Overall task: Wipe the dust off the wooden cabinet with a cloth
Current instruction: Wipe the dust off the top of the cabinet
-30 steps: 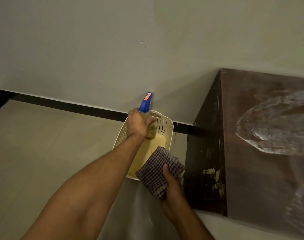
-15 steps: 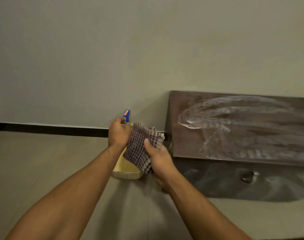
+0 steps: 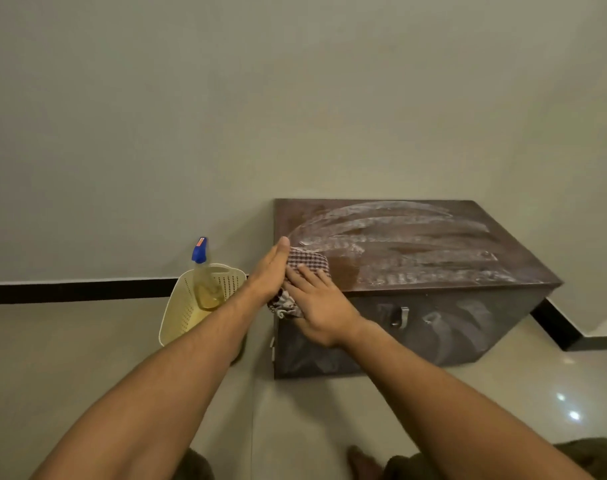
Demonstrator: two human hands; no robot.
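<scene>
We see a low, box-shaped wooden cabinet of dark brown wood standing against the plain wall; its flat top carries pale, curved streaks of dust in arcs, and its front face is smeared grey around a small metal latch. At the cabinet's near left corner lies the cloth, a soft checked fabric in dark and light squares, bunched so that part of it spreads on the top and a crumpled end hangs over the front edge. Our right hand lies flat on the cloth with fingers spread and extended, pressing it down rather than clenching it. Our left hand stands on edge, fingers straight and together, its palm against the cloth's left side at the cabinet's corner; it grasps nothing. Left of the cabinet, on the glossy tiled floor, a cream perforated plastic basket holds a clear spray bottle with yellowish liquid and a blue trigger head
</scene>
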